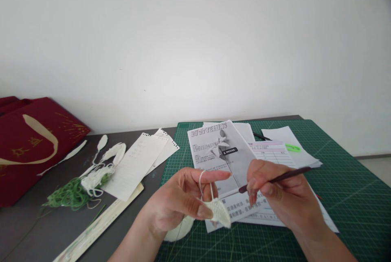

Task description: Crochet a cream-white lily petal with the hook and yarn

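Between the thumb and fingers of my left hand (183,199) is a small white crochet piece (220,212). A strand of white yarn (200,180) loops over its outstretched index finger and runs down to the piece. My right hand (284,192) grips a dark-handled crochet hook (285,175) much like a pen. The hook's thin metal shaft points left toward the white piece; whether its tip touches the stitches I cannot tell. A pale rounded piece (181,229) lies partly hidden under my left wrist.
Printed sheets (201,148) lie on a green cutting mat (345,184), with a bright green clip (293,148) at right. Left are handwritten pages (137,164), green yarn (71,194), white yarn pieces (97,176), a pale strip (100,225) and a red gift bag (36,144). A white wall rises behind.
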Motion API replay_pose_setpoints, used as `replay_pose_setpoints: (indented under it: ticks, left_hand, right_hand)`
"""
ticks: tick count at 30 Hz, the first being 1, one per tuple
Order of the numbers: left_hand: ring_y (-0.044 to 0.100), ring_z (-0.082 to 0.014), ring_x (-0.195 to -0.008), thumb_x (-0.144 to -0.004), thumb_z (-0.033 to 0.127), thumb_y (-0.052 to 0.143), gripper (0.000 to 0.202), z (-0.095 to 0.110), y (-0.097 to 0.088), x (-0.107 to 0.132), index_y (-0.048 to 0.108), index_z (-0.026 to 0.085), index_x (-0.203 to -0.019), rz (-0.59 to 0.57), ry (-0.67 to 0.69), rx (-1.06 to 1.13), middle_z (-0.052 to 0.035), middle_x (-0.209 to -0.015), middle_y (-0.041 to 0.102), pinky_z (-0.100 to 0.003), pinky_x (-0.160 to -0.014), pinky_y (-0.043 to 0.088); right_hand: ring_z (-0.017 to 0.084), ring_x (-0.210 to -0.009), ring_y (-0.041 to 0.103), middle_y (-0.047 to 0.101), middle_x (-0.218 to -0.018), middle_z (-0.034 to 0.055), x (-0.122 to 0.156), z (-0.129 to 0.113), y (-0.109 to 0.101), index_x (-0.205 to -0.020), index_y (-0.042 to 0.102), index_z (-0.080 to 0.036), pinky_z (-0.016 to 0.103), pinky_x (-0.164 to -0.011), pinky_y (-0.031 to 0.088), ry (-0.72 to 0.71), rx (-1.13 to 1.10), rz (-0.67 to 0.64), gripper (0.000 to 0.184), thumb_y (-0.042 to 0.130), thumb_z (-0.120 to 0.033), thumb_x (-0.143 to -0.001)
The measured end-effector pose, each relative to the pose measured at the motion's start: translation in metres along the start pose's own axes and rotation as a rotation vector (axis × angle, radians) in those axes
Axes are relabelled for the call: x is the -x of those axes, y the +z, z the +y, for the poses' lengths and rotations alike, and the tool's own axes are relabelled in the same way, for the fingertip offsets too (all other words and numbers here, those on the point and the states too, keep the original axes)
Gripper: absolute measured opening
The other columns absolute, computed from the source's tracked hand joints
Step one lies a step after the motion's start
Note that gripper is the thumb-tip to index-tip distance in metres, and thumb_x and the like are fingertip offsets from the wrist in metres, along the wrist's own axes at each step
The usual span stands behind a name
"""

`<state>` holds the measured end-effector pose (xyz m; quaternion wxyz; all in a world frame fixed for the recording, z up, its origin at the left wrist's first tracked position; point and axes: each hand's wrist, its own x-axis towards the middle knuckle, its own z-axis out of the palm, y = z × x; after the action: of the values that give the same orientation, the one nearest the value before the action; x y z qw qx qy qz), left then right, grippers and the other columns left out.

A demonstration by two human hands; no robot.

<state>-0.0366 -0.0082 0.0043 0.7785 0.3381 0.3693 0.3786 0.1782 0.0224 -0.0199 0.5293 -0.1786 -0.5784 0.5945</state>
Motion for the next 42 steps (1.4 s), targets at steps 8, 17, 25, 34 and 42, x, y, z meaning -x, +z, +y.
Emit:
replay_pose_setpoints:
  ticks: [8,17,25,34,42]
  left_hand:
    - [0.050,-0.0168,-0.066,-0.059,0.021,0.081,0.039,-0.004,0.003,0.002,0.078,0.028,-0.097,0.062,0.169,-0.170,0.0011,-0.062,0.053,-0.032,-0.068,0.039]
    - [0.053,-0.0164,-0.079,-0.077,0.011,0.068,0.046,-0.022,0.010,-0.011,0.068,0.037,-0.115,0.333,0.604,-0.549,0.0008,-0.077,0.061,-0.032,-0.081,0.042]
    - [0.053,-0.0136,-0.074,-0.075,0.014,0.072,0.045,-0.025,0.017,-0.015,0.069,0.033,-0.116,0.511,0.496,-0.413,0.0039,-0.068,0.057,-0.028,-0.081,0.041]
    - [0.048,-0.0064,-0.054,-0.059,0.004,0.075,0.062,-0.010,0.009,-0.017,0.066,0.018,-0.119,0.201,0.166,0.161,0.0047,-0.059,0.056,-0.020,-0.062,0.039]
    - [0.050,-0.0107,-0.059,-0.063,0.008,0.077,0.071,-0.007,0.008,-0.010,0.058,0.029,-0.128,0.249,0.273,-0.067,0.0055,-0.062,0.056,-0.024,-0.061,0.039]
  right_hand:
    - [0.010,-0.045,0.060,0.066,-0.055,0.0010,-0.005,0.009,0.008,-0.077,0.076,-0.018,0.018,-0.043,0.051,0.295,-0.319,0.194,0.011,0.073,-0.029,-0.078]
    - [0.008,-0.049,0.062,0.071,-0.056,0.0015,-0.007,0.016,0.024,-0.080,0.077,-0.015,0.013,-0.044,0.053,0.403,-0.405,0.369,0.014,0.078,-0.027,-0.073]
    - [0.014,-0.067,0.069,0.076,-0.079,0.0024,0.006,0.021,0.027,-0.099,0.073,-0.024,0.024,-0.061,0.059,-0.068,0.247,0.306,0.023,0.062,-0.009,-0.084]
    - [0.023,-0.085,0.064,0.069,-0.096,0.0172,0.008,0.013,0.024,-0.117,0.063,-0.006,0.034,-0.067,0.056,-0.615,0.688,-0.082,0.047,0.053,0.010,-0.075]
    - [0.011,-0.055,0.061,0.068,-0.075,-0.0005,0.004,0.017,0.025,-0.096,0.072,-0.026,0.024,-0.049,0.051,-0.080,0.163,0.207,0.020,0.061,-0.012,-0.085]
